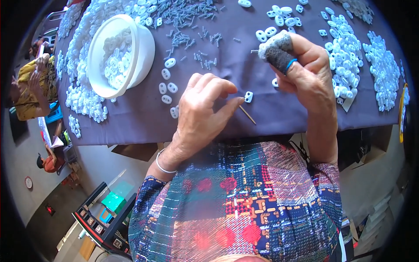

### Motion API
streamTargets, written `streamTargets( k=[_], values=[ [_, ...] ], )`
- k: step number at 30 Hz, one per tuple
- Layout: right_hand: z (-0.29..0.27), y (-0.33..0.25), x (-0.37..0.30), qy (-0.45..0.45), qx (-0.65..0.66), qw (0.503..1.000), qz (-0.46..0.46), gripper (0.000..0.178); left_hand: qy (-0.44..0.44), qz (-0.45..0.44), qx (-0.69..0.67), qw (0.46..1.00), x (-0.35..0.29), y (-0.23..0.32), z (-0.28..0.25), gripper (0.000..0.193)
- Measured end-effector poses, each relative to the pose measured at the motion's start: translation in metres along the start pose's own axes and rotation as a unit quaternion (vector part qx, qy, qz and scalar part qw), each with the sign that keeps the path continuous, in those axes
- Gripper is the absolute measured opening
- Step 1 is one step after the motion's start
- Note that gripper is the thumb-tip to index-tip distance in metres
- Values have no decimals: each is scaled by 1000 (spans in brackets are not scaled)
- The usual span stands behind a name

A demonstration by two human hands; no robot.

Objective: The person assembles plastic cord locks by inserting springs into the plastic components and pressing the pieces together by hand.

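My left hand [203, 107] is over the purple cloth with its fingers curled. Its thumb tip meets the edge of a small white two-hole plastic piece [248, 97]; whether a fingertip is behind the piece is hidden. A thin wooden stick [248, 115] lies just below it. To the right, my right hand [305, 72] is raised, thumb and forefinger pressed together, in dark grey finger sleeves with pale, worn tips. What lies between those tips I cannot make out. A tiny coil spring [254, 51] shows beside them.
A white tub [144, 56] holding similar pieces leans at the left, among large heaps of white pieces [85, 56]. Small grey pins [183, 39] are strewn at the far middle. More white heaps [342, 56] lie right. People [32, 87] sit beyond the table's left side.
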State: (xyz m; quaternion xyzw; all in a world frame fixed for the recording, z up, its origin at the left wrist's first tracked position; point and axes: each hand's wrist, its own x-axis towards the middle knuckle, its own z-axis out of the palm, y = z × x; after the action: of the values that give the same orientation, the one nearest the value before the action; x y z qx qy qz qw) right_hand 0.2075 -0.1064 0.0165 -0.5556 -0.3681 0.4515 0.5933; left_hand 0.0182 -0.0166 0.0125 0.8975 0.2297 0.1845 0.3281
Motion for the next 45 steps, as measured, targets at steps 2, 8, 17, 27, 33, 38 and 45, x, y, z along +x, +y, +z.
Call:
streamTargets(
  k=[2,8,17,27,33,38,45],
  values=[
    [4,-4,2,3,-28,999,-30,22,12,-30,-27,999,1,1,-3,18],
    [9,3,-5,-43,-14,999,3,8,8,-161,-210,964,13,9,-11,12],
    [15,-7,-2,-70,-83,993,51,13,72,-9,-156,985,17,-2,5,8],
    [23,2,-1,-79,-155,985,-6,15,97,20,-165,981,8,-12,5,10],
    [19,4,-1,-122,-73,987,80,17,81,23,-165,983,1,-12,-4,13],
    [22,9,-5,-79,-56,994,47,16,176,-91,114,974,-30,-29,-40,23],
    [24,18,-4,-92,-58,993,-53,19,162,-123,244,948,-34,-47,-39,21]
  ],
)
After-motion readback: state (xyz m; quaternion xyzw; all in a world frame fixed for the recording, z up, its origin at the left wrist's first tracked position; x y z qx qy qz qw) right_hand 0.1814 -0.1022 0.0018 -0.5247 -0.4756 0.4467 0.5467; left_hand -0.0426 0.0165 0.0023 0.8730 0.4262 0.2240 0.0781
